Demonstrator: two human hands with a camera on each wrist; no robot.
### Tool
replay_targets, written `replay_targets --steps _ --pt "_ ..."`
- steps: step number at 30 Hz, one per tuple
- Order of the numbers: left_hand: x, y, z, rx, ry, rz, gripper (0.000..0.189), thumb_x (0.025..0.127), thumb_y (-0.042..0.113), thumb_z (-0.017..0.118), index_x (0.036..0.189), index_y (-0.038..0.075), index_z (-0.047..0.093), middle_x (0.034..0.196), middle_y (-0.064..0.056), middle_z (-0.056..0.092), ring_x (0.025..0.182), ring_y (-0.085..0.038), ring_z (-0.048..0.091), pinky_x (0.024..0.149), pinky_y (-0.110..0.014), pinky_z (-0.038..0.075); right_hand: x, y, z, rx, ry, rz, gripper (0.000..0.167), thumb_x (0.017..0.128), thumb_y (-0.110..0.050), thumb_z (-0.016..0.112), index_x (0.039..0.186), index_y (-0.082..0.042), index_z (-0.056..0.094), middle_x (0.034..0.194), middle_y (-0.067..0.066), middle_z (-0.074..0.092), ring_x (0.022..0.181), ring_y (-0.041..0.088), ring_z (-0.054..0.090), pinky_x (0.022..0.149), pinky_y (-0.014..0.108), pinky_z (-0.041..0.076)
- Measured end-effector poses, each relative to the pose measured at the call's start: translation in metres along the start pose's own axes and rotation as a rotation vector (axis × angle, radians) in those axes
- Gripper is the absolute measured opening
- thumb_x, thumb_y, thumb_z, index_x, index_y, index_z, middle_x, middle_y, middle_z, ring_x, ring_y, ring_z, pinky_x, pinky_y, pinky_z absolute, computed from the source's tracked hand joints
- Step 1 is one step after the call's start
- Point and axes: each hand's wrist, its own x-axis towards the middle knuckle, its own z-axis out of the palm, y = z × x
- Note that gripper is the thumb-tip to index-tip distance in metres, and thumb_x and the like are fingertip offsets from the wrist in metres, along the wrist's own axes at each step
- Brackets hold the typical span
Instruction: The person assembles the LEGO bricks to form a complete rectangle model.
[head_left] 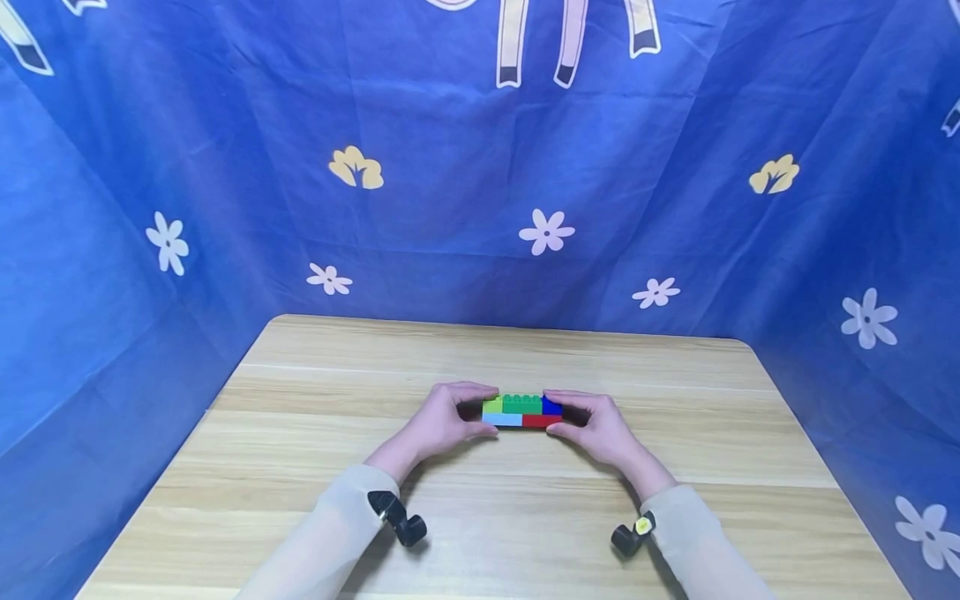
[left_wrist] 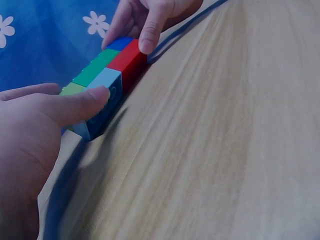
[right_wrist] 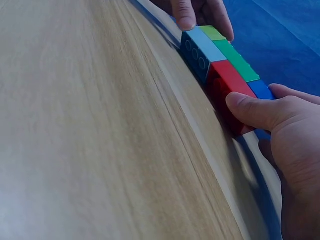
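Note:
Both hands hold one bar of joined toy building blocks in the middle of the table. One row has a light green block (head_left: 492, 407), a green block (head_left: 522, 406) with studs showing, and a dark blue block (head_left: 552, 407). A light blue block (head_left: 502, 420) and a red block (head_left: 538, 421) form the row nearer the person. My left hand (head_left: 444, 418) grips the light green and light blue end, thumb on the near side. At the red and dark blue end, my right hand (head_left: 602, 427) grips likewise. Hollow rings show on the light blue block's underside in the right wrist view.
The wood-grain table (head_left: 495, 517) has rounded far corners. A blue curtain (head_left: 450, 233) with white flowers surrounds its back and sides. Black wrist camera mounts (head_left: 399, 518) sit at both sleeve cuffs.

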Motion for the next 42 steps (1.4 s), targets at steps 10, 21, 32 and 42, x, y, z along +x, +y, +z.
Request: replay_targets --steps 10,21,32,42 --pt "0.003 -0.006 0.001 0.034 -0.011 -0.009 0.060 0.082 0.024 0.095 0.136 0.012 0.073 0.135 -0.001 0.071 0.130 -0.024 0.062 0.117 -0.046 0.042 0.003 0.001 -0.002 -0.003 -0.007 0.014 0.052 0.086 -0.025 0.092 0.135 -0.021 0.075 0.134 -0.006 0.070 0.130 0.021 0.063 0.115 0.044 0.044" --pt "0.014 -0.010 -0.005 0.085 -0.073 -0.020 0.057 0.085 0.032 0.092 0.136 0.014 0.073 0.132 -0.001 0.072 0.130 -0.021 0.063 0.115 -0.040 0.044 0.011 0.001 -0.007 0.019 -0.063 0.062 0.053 0.088 -0.025 0.090 0.137 -0.019 0.073 0.136 0.000 0.071 0.131 0.025 0.062 0.115 0.048 0.043" --pt "0.020 -0.012 -0.008 0.010 -0.106 -0.105 0.057 0.084 0.031 0.093 0.134 0.014 0.074 0.130 -0.004 0.073 0.128 -0.027 0.064 0.114 -0.044 0.045 0.017 0.005 -0.007 0.021 -0.085 0.114 0.051 0.089 -0.027 0.089 0.137 -0.019 0.074 0.134 0.002 0.072 0.130 0.025 0.062 0.116 0.048 0.043" --pt "0.025 -0.014 -0.008 -0.031 -0.100 -0.158 0.051 0.085 0.030 0.092 0.131 0.015 0.076 0.126 -0.005 0.075 0.125 -0.023 0.065 0.111 -0.041 0.048 0.023 0.012 -0.008 0.040 -0.095 0.149 0.048 0.090 -0.029 0.088 0.135 -0.018 0.075 0.132 0.005 0.072 0.126 0.026 0.064 0.113 0.050 0.045"
